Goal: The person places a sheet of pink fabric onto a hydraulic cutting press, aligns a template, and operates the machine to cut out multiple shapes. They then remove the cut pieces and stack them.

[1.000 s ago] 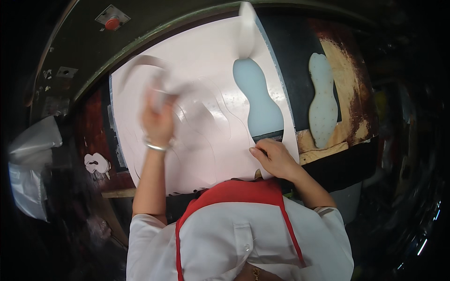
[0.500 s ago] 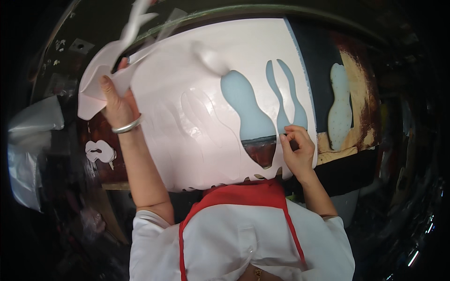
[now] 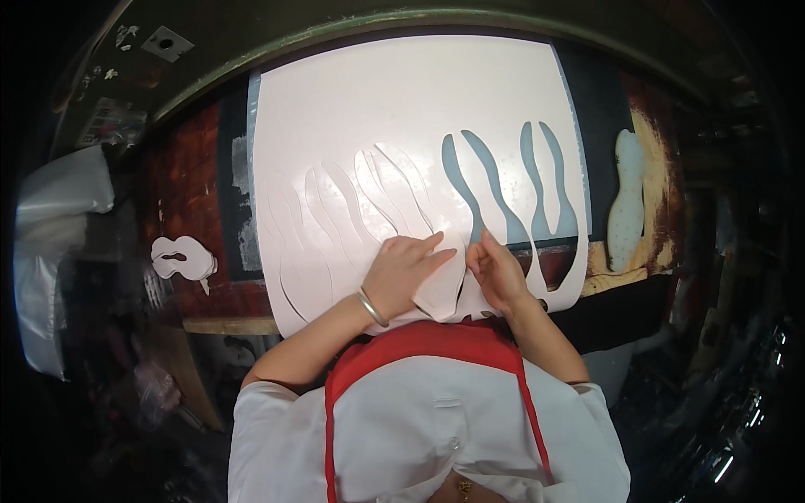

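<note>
A large pale pink sheet (image 3: 402, 84) lies across the work surface, with curved, sole-like outlines cut through it. My left hand (image 3: 402, 272), with a silver bangle at its wrist, rests on a cut pink piece (image 3: 440, 289) near the sheet's front edge. Its fingers are stretched out and apart. Just right of it, my right hand (image 3: 501, 272) has its thumb up and its fingers curled together at the edge of a cut-out; what they pinch, if anything, is hidden. Light blue backing (image 3: 490, 180) shows through two openings at the right.
A pale speckled sole-shaped pattern (image 3: 625, 201) lies at the right on a worn board (image 3: 658, 189). At the left is a small stack of white cut pieces (image 3: 184, 258). Clear plastic bags (image 3: 59, 226) hang at the far left. A green machine edge (image 3: 335, 29) runs along the back.
My left hand has come from the far left to the middle and no longer holds the limp pink pieces. The sheet lies flatter and further right. My right hand has shifted slightly left.
</note>
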Available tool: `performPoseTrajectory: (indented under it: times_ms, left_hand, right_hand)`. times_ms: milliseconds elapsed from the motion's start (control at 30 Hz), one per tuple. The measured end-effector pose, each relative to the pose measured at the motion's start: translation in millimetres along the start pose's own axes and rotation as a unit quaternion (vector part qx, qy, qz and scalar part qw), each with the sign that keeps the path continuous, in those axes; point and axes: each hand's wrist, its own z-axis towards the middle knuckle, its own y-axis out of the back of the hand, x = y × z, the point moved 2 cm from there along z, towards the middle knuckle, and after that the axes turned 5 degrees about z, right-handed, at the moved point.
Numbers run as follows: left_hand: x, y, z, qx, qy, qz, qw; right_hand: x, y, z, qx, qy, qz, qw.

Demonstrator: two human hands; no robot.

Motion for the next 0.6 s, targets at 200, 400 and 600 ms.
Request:
performPoseTrajectory:
  times_ms: [200, 400, 600]
  left_hand:
    - [90.3, 163.9, -40.1, -0.582, 0.266, -0.445, 0.626]
    - [96.6, 213.1, -131.4, -0.718, 0.068, -0.075, 0.688]
    - [36.7, 39.5, -104.4, -0.125, -0.038, 0.010, 0.991]
  right_hand:
    - [34.4, -19.5, -46.6, -0.113, 0.198, -0.460, 0.858]
    - [-1.0, -60.2, -57.7, 0.029, 0.295, -0.521, 0.800]
    - [-58.5, -64.3, -9.0, 0.071, -0.181, -0.131, 0.972]
